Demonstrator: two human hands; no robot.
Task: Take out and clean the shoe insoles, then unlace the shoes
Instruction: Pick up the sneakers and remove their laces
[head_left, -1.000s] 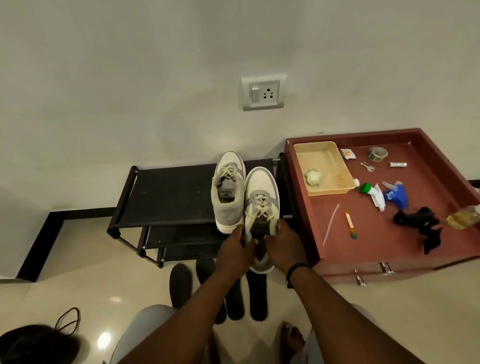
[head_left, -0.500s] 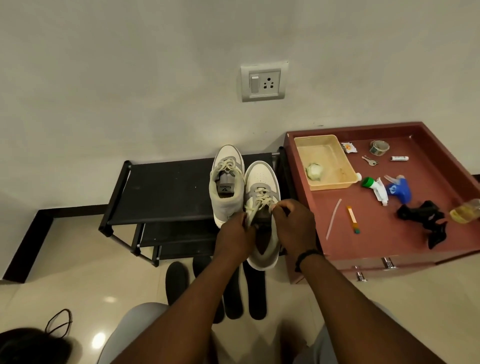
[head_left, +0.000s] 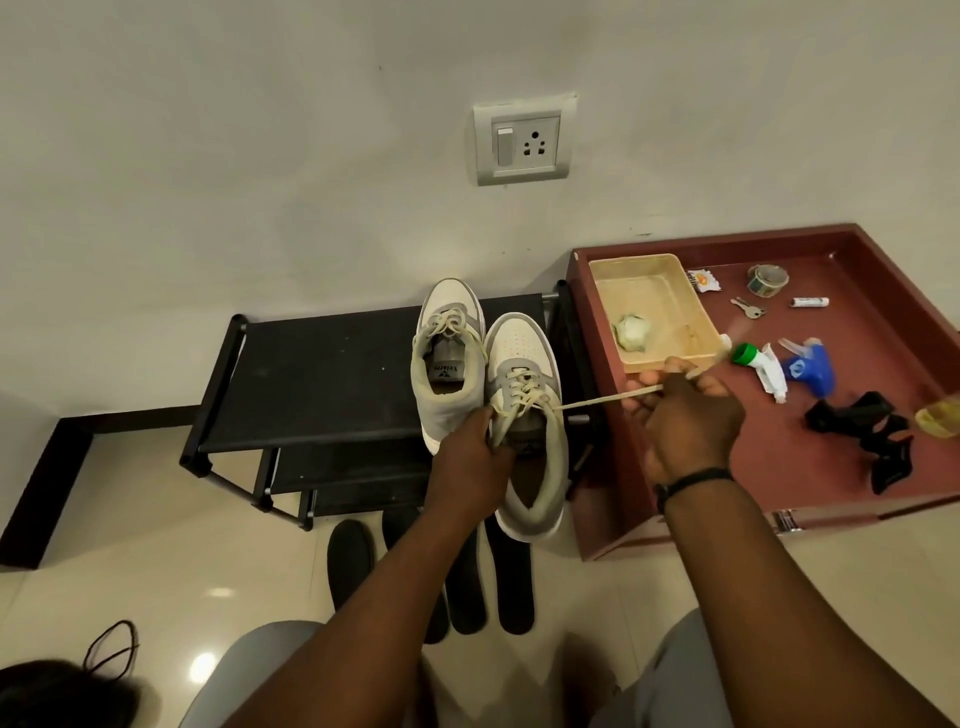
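**Op A:** From my seat the largest worry is the near shoe (head_left: 524, 415). It sits on the black shoe rack (head_left: 322, 384) with its heel hanging out past the front edge, above the floor. My left hand (head_left: 470, 457) grips it at the collar beside the tongue. My right hand (head_left: 685, 410) is closed round the lace end (head_left: 608, 399), drawn taut to the right over the red tray (head_left: 831, 467). If I pull harder than the left hand braces, I'd judge the shoe twists or slides off the rack.

**Op B:** And the second shoe?

**Op A:** The far shoe (head_left: 448, 364) stands just beside it, touching or nearly so, still fully laced. A sideways jerk could knock it. Smaller risk: the lace snagging in an eyelet.

**Op B:** Anything on the tray in the way?

**Op A:** The beige basket (head_left: 649, 306) is just beyond my right knuckles, and the green-capped tube (head_left: 756, 364) is near them. A long pull could sweep into either.

**Op B:** What can't you read?

**Op A:** The dark insoles (head_left: 511, 582) lie on the floor below the rack, partly behind my left forearm, so I can't count them or tell whether they're clean. My left fingertips are hidden against the shoe. The lace tip past my right fingers is blurred.
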